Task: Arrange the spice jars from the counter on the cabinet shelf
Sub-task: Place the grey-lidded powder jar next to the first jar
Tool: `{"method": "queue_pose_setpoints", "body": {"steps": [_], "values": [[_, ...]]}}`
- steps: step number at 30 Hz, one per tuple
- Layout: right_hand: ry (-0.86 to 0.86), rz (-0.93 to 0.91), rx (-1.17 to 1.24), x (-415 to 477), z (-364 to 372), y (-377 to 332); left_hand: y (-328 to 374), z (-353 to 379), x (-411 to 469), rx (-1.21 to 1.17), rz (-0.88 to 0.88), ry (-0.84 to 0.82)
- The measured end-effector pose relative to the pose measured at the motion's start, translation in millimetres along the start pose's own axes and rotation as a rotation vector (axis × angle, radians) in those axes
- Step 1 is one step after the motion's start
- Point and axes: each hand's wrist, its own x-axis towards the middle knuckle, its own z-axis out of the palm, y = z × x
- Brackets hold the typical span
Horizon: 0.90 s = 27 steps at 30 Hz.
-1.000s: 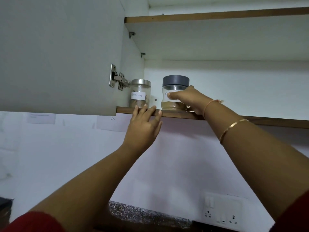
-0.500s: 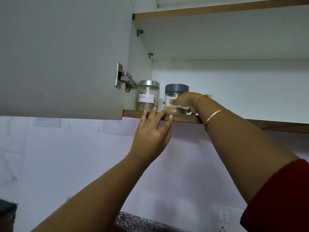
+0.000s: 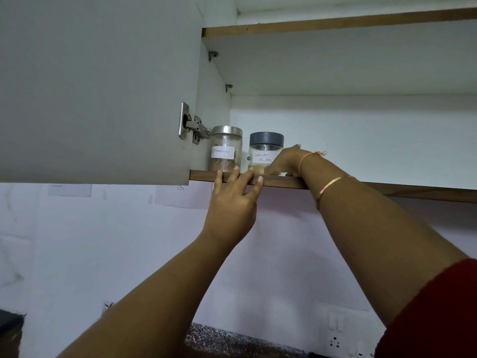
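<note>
Two spice jars stand at the left end of the cabinet shelf. The steel-lidded jar labelled cinnamon is nearest the cabinet's side wall. Just right of it stands the grey-lidded jar labelled coriander powder. My right hand reaches onto the shelf and holds this jar low on its right side, fingers across its base. My left hand is below, its straight fingertips resting on the shelf's front edge in front of the two jars.
The open cabinet door hangs at the left on a steel hinge. An upper shelf spans above. The lower shelf runs on to the right of the jars. Below are the wall, a speckled counter and a wall socket.
My right hand has slid the coriander jar back beside the cinnamon jar, then moved lower and rightward on it, uncovering the label. My left hand stays on the shelf edge.
</note>
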Motion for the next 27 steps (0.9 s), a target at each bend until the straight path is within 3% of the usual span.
{"method": "queue_pose_setpoints", "body": {"steps": [5,11,16,22,27], "values": [[0.009,-0.096,-0.12,-32,-7,2,8,-4,2,-0.016,-0.102,-0.262],[0.358,-0.22,-0.083,-62,12,23,11,-17,3,-0.004,-0.144,-0.481],[0.586,-0.456,-0.1,-113,55,59,27,-23,-51,-0.131,-0.258,-0.58],[0.376,-0.312,0.264,-180,140,119,60,-30,-182,-0.391,-0.564,-0.862],[0.125,-0.083,0.358,-224,219,170,89,-47,-273,-0.477,-0.737,-1.074]]}}
